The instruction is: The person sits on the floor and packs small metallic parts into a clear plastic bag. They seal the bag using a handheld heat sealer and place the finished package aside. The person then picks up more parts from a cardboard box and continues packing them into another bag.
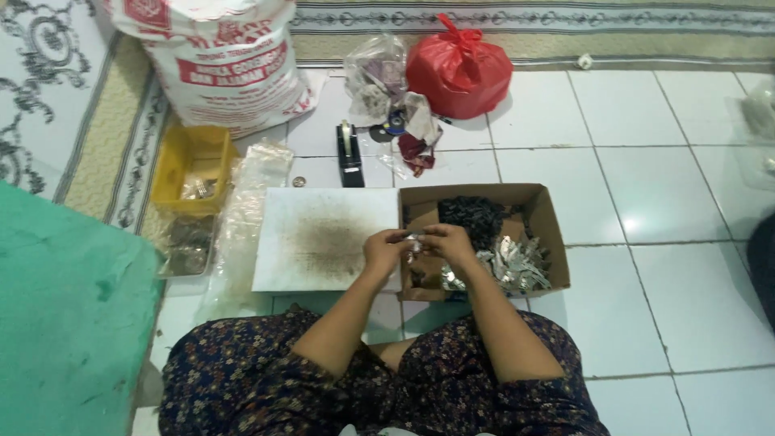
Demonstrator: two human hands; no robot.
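Hands at frame centre | our left hand and right hand both pinch shut on one small silver piece over the cardboard box edge | we judge: keep it low above the white board, grip light.

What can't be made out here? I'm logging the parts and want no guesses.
Head view only:
- Small shiny piece: too small, hidden by the fingers of the left hand and right hand.
- Yellow tray contents: blurred.
- Clear bag: cut off by the right edge.
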